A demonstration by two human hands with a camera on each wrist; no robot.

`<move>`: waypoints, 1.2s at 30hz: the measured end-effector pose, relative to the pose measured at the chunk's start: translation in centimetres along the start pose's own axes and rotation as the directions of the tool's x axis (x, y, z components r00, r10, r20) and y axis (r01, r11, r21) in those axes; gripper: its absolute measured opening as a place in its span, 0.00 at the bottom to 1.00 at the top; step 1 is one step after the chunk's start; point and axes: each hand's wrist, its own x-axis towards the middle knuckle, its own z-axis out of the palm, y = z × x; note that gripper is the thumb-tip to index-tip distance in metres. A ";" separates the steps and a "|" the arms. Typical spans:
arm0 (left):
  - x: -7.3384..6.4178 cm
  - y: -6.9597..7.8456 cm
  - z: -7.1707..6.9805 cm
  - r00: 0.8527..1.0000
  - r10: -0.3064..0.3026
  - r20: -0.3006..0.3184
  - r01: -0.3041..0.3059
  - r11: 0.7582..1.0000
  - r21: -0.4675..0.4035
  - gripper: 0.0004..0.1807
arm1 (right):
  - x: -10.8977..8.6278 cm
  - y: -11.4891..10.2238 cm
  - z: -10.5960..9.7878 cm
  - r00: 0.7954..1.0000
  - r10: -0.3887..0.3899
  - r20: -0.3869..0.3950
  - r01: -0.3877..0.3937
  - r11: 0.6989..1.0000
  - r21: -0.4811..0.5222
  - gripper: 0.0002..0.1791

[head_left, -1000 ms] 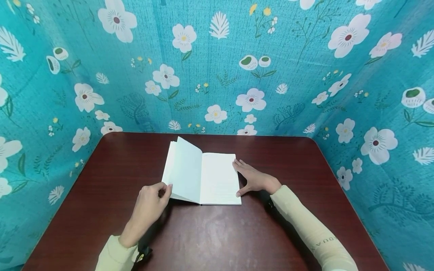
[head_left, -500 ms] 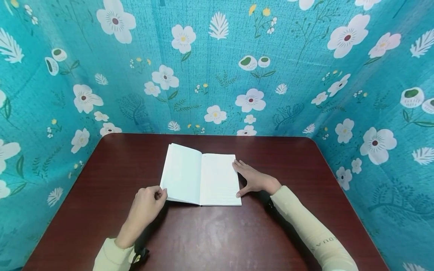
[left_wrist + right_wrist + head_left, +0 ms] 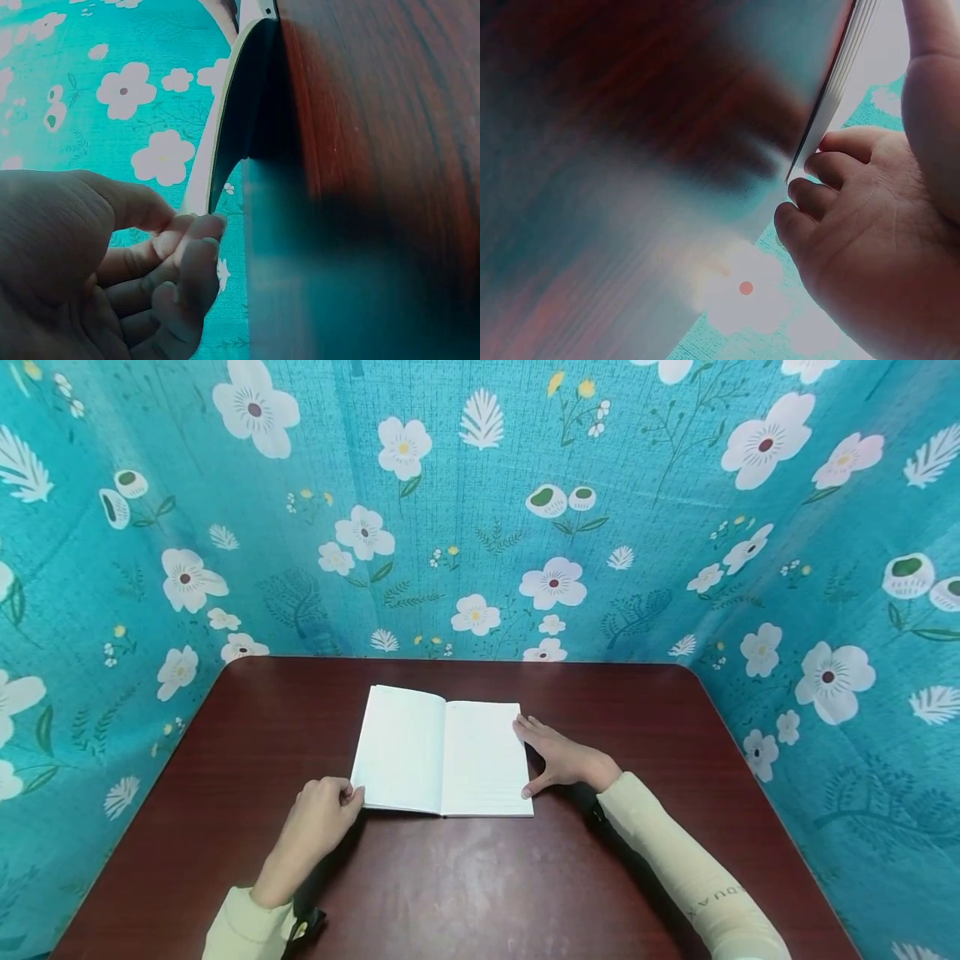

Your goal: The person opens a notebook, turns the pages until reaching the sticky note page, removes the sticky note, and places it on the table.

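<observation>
An open notebook (image 3: 486,756) with white pages lies on the dark table; faint lines show low on its right page. At the lower left corner, my left hand (image 3: 318,814) pinches the left half's edge between thumb and fingers. The left wrist view shows that half's dark cover (image 3: 244,105) bent and lifted off the tabletop, its edge in the pinch of the left hand (image 3: 150,262). My right hand (image 3: 562,756) rests along the right edge, thumb and fingers spread. In the right wrist view its fingertips touch the stacked page edges (image 3: 844,64).
The reddish-brown table (image 3: 465,885) has rounded far corners. A turquoise flowered curtain (image 3: 450,510) stands behind it and along both sides. A small dark device (image 3: 306,927) sits at the left wrist.
The raised left pages have come down flat onto the left half. My left hand has moved slightly left and down with that edge. My right hand has stayed in place.
</observation>
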 end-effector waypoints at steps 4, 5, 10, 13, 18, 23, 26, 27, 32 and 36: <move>0.1 -0.4 0.2 0.998 -0.038 0.058 0.037 0.999 0.024 0.22 | 0.1 0.1 0.1 1.000 0.007 0.006 -0.007 1.000 -0.003 0.72; 0.2 -0.5 0.2 0.997 -0.044 0.067 0.042 0.999 0.031 0.22 | 0.1 0.1 0.1 1.000 0.006 0.004 -0.006 1.000 -0.002 0.72; 0.4 -1.0 0.4 0.992 -0.071 0.105 0.065 0.996 0.062 0.23 | 0.2 0.1 0.2 1.000 0.011 -0.002 -0.011 1.000 0.006 0.72; 0.5 -1.1 0.5 0.987 -0.089 0.134 0.078 0.993 0.086 0.24 | 0.1 0.1 0.2 1.000 0.013 0.004 -0.013 1.000 0.012 0.72; 0.9 -1.2 0.8 0.979 -0.093 0.181 0.068 0.988 0.141 0.26 | 0.2 0.1 0.1 1.000 0.010 0.001 -0.010 1.000 0.003 0.72; 1.3 -1.4 1.2 0.974 -0.087 0.207 0.048 0.982 0.185 0.27 | 0.3 0.0 0.0 1.000 0.003 0.004 -0.003 1.000 -0.005 0.72; 1.5 -1.6 1.4 0.970 -0.094 0.226 0.050 0.980 0.192 0.27 | 0.3 0.0 0.0 1.000 0.003 0.007 -0.003 1.000 -0.007 0.72; 1.5 -1.6 1.5 0.969 -0.095 0.229 0.050 0.980 0.192 0.27 | 0.3 0.0 0.0 1.000 0.005 0.007 -0.005 1.000 -0.009 0.72; 1.6 -1.5 1.3 0.960 -0.126 0.249 0.071 0.973 0.221 0.27 | 0.3 0.0 0.0 1.000 0.007 0.003 -0.007 1.000 -0.012 0.72; 1.6 -1.3 0.9 0.960 -0.137 0.245 0.066 0.958 0.278 0.26 | 0.3 -0.1 -0.1 1.000 0.011 0.008 -0.011 1.000 -0.020 0.72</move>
